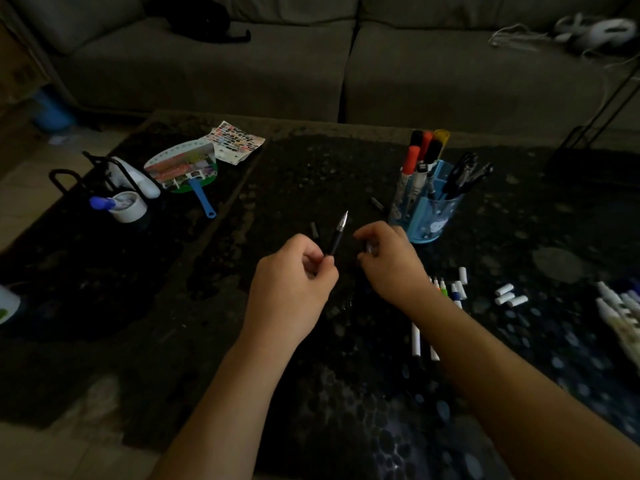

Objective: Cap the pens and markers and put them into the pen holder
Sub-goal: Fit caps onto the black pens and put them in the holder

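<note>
My left hand [294,278] pinches an uncapped black pen [337,235] whose silver tip points up and away. My right hand [388,261] is curled just to the right of it, with something small and shiny between its fingers, probably a pen cap [370,247]. Behind my right hand stands the blue pen holder [427,216], with red, orange, black and yellow markers and several black pens in it. Uncapped white markers [446,289] and loose white caps [509,296] lie on the dark table to the right. Two dark caps [314,229] [376,203] lie near the pen tip.
More white markers [620,310] lie at the right edge. At the left of the table are a hand fan [183,168], a sticker sheet [235,140], a tape roll [130,206] and a white bottle [136,176]. A grey sofa [311,64] runs behind the table.
</note>
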